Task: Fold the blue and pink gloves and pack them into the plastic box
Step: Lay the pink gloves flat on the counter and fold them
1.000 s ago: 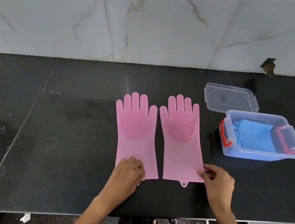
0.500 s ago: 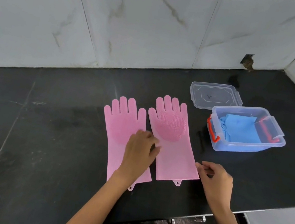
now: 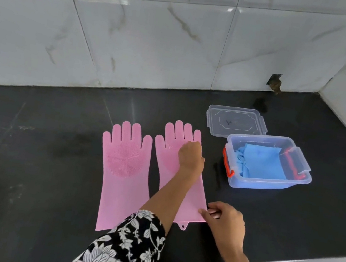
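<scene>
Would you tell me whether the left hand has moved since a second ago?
Yes. The left hand has gone from the left pink glove's cuff across to the fingers of the right pink glove, nearer the plastic box.

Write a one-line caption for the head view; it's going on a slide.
Both hands, left and right, on the right pink glove; blue gloves already in the plastic box.

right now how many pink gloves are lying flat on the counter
2. The left pink glove lies flat and untouched. The right pink glove lies beside it, with the left hand near its fingers and the right hand at its cuff corner. None seems hidden.
</scene>
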Tool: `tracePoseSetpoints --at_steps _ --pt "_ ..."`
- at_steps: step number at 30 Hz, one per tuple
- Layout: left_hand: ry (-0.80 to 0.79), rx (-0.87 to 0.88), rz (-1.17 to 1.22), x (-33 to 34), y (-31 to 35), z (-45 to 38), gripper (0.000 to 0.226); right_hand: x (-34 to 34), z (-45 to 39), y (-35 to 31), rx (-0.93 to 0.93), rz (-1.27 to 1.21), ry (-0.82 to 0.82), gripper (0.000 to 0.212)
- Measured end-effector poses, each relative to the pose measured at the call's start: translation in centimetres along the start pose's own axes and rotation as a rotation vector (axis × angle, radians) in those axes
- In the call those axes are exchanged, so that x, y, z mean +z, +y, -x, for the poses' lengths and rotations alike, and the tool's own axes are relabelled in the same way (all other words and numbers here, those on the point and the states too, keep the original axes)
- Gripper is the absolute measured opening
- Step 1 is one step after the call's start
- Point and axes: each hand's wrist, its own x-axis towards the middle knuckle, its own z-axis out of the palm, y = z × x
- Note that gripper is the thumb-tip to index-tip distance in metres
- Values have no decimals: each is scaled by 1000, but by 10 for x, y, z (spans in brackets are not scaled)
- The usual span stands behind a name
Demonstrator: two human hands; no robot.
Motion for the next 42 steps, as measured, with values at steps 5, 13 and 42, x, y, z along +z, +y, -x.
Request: tracePoseSetpoints --at_steps 5,13,42 --pt "31 -42 15 2 9 -5 17 2 -5 -2 33 -66 -43 9" --pt "186 -103 221 -41 -10 -7 23 -18 5 -38 -199 -286 13 16" --pt "419 -426 555 -91 -209 30 13 101 -96 -156 -56 -213 -67 23"
